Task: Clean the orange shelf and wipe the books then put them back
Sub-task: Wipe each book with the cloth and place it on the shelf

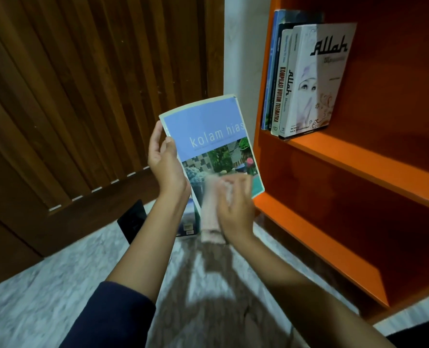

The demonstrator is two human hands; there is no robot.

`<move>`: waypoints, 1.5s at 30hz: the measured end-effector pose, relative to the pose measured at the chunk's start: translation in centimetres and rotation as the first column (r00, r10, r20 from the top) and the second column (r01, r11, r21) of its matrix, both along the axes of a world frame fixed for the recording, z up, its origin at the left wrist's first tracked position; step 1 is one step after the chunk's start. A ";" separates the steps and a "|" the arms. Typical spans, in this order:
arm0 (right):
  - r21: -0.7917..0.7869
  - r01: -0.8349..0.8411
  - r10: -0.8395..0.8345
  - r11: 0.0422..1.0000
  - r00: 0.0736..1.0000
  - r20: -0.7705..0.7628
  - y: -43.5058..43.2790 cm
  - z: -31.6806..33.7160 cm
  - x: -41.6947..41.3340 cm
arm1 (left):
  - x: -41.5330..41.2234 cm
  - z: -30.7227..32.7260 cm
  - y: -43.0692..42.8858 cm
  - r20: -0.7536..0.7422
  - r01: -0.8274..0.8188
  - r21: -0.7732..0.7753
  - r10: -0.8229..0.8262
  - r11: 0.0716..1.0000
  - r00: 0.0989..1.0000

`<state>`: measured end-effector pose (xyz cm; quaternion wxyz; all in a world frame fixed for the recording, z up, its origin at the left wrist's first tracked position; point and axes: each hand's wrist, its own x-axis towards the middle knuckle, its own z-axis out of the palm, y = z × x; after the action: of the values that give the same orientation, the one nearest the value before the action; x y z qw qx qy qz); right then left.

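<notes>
While the person sits on the floor before the orange shelf (346, 159), the items stand as follows.

Item 1, left hand (167, 163): grip closed on the "kolam hias" book (208, 133) at its left long edge. The thumb lies on the front cover and the fingers reach round the edge behind, loosely spread rather than clenched.

Item 2, "kolam hias" book: thin paperback, lilac cover with a garden photograph. It is held in the air just left of the shelf's side panel, clear of the floor. The cover faces the camera. Its long axis runs nearly upright, with the top leaning slightly left and away toward the wall; the title reads right way up.

Item 3, right hand (236, 209): grip bunched on a pink cloth (210, 214), pressing it to the lower part of the cover. Motion blur hides the finger detail. The cloth's free end hangs below the book.

Item 4, shelved books (306, 79): a short row standing upright at the left end of the upper compartment, spines outward, the rightmost turned to show its white cover.

Item 5, second book (188, 223): partly hidden below the held one, near the lap.

Item 6, surroundings: slatted wooden door (82, 96), marble floor (45, 272), navy sleeve (113, 317) on the left arm.
</notes>
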<state>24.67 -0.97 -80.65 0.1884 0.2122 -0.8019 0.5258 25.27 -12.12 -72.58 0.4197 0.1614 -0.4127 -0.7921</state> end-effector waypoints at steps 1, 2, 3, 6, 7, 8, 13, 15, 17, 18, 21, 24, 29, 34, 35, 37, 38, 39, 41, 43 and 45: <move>0.050 -0.075 0.079 0.996 0.994 -0.081 -0.2 -0.8 0.8 | -0.1 -0.1 -0.2 0.008 -0.009 0.001 0.009 1.000 1.000; 0.067 -0.120 0.128 0.991 0.983 -0.132 -0.1 -1.5 1.1 | -0.1 -0.2 -0.4 0.013 -0.008 0.000 0.008 1.000 1.000; 0.058 -0.117 0.123 0.991 0.986 -0.109 0.3 -2.0 1.0 | 0.0 -0.2 -0.6 0.012 0.002 -0.002 -0.002 1.000 1.000; 0.000 0.073 -0.073 0.997 0.991 0.115 2.6 -2.7 -1.0 | 0.3 -0.1 -1.1 0.003 0.055 -0.017 -0.055 0.998 0.999; -0.018 0.125 -0.122 0.992 0.983 0.141 3.5 -2.9 -1.8 | 0.3 0.0 -1.1 0.007 0.073 -0.025 -0.073 0.997 0.997; -0.051 0.141 -0.132 0.989 0.980 0.148 4.4 -2.9 -2.6 | 0.4 0.1 -1.0 0.010 0.092 -0.034 -0.092 0.995 0.996; -0.252 -0.097 0.147 0.963 0.971 0.186 6.9 0.0 -6.1 | -0.7 1.1 0.9 -0.008 0.229 -0.099 -0.230 0.969 0.973; -0.317 -0.138 0.214 0.938 0.952 0.220 7.6 2.3 -7.8 | -1.5 1.9 2.1 -0.007 0.279 -0.162 -0.284 0.947 0.959; -0.378 -0.122 0.212 0.918 0.955 0.206 8.5 4.5 -9.4 | -2.4 2.7 3.4 -0.011 0.306 -0.209 -0.315 0.929 0.949; -0.401 -0.108 0.192 0.910 0.966 0.174 9.1 5.7 -10.2 | -3.0 3.1 4.0 -0.023 0.311 -0.220 -0.324 0.925 0.946; -0.424 -0.069 0.098 0.903 0.994 0.049 11.1 9.0 -12.1 | -5.1 4.6 5.9 -0.081 0.302 -0.244 -0.330 0.922 0.941; -0.408 -0.066 0.040 0.911 0.997 -0.072 13.5 11.7 -14.4 | -7.8 6.3 7.9 -0.157 0.274 -0.287 -0.328 0.918 0.932; -0.410 -0.005 -0.050 0.912 0.991 -0.126 16.5 13.5 -19.2 | -12.1 8.7 12.3 -0.200 0.168 -0.395 -0.263 0.903 0.944; -0.475 -0.010 -0.027 0.880 0.997 -0.072 17.0 12.3 -23.0 | -16.0 7.1 14.0 -0.143 0.150 -0.601 -0.291 0.785 0.946; -0.493 -0.017 -0.013 0.870 0.998 -0.058 17.0 12.2 -23.6 | -16.6 6.8 14.3 -0.121 0.149 -0.642 -0.291 0.752 0.949; -0.524 -0.023 0.007 0.851 0.999 -0.034 16.7 12.0 -24.7 | -17.6 6.1 14.6 -0.076 0.128 -0.717 -0.260 0.685 0.963; -0.533 -0.017 -0.002 0.846 0.999 -0.034 16.5 11.8 -25.5 | -18.2 5.8 14.7 -0.059 0.113 -0.747 -0.235 0.655 0.970; -0.538 -0.003 -0.023 0.843 0.999 -0.042 16.3 11.7 -26.2 | -18.8 5.5 14.6 -0.045 0.099 -0.775 -0.211 0.624 0.976; -0.564 0.024 -0.075 0.826 0.995 -0.068 15.9 11.2 -27.8 | -19.9 5.0 14.7 -0.030 0.066 -0.827 -0.162 0.559 0.986; -0.608 0.029 -0.105 0.793 0.990 -0.090 15.7 11.2 -29.0 | -20.9 4.8 14.9 -0.048 0.028 -0.859 -0.134 0.510 0.990; -0.634 0.041 -0.130 0.772 0.987 -0.093 15.5 11.4 -30.0 | -21.9 4.6 15.0 -0.086 -0.027 -0.886 -0.107 0.463 0.991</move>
<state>-5.32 14.49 -69.22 0.3247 0.1344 -0.5744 0.7393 3.37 2.85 -67.93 0.4498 -0.1404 -0.7386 -0.4821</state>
